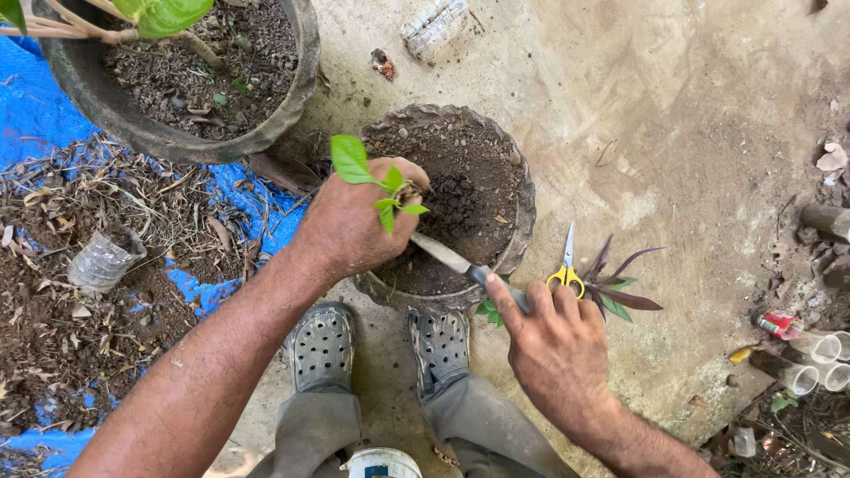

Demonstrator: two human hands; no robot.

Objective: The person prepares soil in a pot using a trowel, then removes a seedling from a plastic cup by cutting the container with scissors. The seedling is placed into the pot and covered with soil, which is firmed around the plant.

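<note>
The left hand [350, 226] pinches a leafy cutting [372, 181] over the soil-filled pot [522, 190] while the right hand [553, 341] grips a knife [460, 264] digging beneath it, so 1 slip could nick fingers or stem.

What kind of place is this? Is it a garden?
Probably an outdoor potting spot in a yard or garden. There are soil-filled pots on bare concrete ground, loose soil and dry leaves on a blue tarp, and yellow-handled scissors beside plant cuttings.
</note>
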